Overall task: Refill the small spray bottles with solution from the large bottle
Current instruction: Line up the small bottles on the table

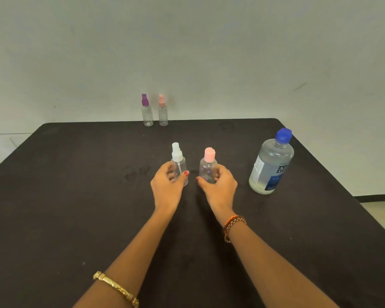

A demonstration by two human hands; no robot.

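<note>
On the dark worktop (76, 196), the left hand (167, 185) has its grip curled round a clear spray bottle with a white sprayer (178, 162). The right hand's (218, 185) grip is curled round a clear bottle with a pink cap (208, 166). The large blue-capped solution bottle (271, 163) stands upright to the right, well apart. At the far edge stand a purple-topped spray bottle (146, 111) and a pink-topped spray bottle (162, 111), just beside each other.

**Clear plastic on a matt black top**

The table (76, 196) looked matt and dark, faintly smudged. The small bottles, white-capped (178, 165), pink-capped (207, 167) and the far pair (147, 112) (163, 112), looked like clear glossy plastic. The large bottle (271, 165) at right was translucent plastic with a glossy label and blue cap. A gold bangle (116, 287) gleamed like metal; the right wrist's bracelet (232, 225) looked braided.
</note>
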